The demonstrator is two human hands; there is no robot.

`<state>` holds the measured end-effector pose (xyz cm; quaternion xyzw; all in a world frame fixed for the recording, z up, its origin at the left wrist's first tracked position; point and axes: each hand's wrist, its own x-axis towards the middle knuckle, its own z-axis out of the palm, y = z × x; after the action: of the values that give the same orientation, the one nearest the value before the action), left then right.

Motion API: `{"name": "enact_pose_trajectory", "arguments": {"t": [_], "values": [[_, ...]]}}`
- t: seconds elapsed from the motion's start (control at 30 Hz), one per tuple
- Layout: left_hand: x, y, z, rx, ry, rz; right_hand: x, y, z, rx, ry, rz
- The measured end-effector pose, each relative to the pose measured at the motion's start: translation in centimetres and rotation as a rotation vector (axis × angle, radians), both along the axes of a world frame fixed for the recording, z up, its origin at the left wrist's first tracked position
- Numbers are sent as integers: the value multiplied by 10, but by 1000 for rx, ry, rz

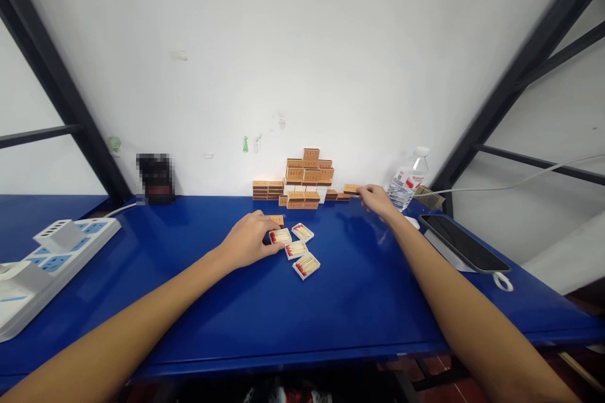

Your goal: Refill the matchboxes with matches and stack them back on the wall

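My left hand (pixel 248 240) is at the middle of the table, thumb and fingers closed about the left end of an open matchbox tray (pixel 280 237) with red-tipped matches. Just behind its fingers lies an orange matchbox (pixel 276 220), partly hidden. Three more trays of matches, a back one (pixel 302 232), a middle one (pixel 297 250) and a front one (pixel 307 266), lie to the right. Out to the right, my right hand (pixel 375 199) pinches an orange matchbox (pixel 351 189) at the right end of a stepped stack of matchboxes (pixel 309 174) by the wall.
A water bottle (pixel 409 179) stands right of my right hand, near a phone (pixel 463 243) propped on a white stand. On the left are a power strip (pixel 85 245) and a blurred dark object (pixel 157 177). The blue table (pixel 227 321) meets a white wall.
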<state>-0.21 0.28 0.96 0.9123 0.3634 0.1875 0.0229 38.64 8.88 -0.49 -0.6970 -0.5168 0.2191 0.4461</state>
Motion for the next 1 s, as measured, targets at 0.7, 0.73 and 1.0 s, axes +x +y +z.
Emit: {"name": "enact_pose_trajectory", "arguments": {"t": [0.7, 0.73, 1.0], "values": [[-21, 14, 16, -42, 51, -20, 16, 30, -38, 64, -68, 69], [-26, 17, 18, -31, 34, 6, 16, 31, -39, 65, -71, 72], [-54, 40, 26, 4, 80, 165, 17, 40, -49, 97, -162, -24]]}}
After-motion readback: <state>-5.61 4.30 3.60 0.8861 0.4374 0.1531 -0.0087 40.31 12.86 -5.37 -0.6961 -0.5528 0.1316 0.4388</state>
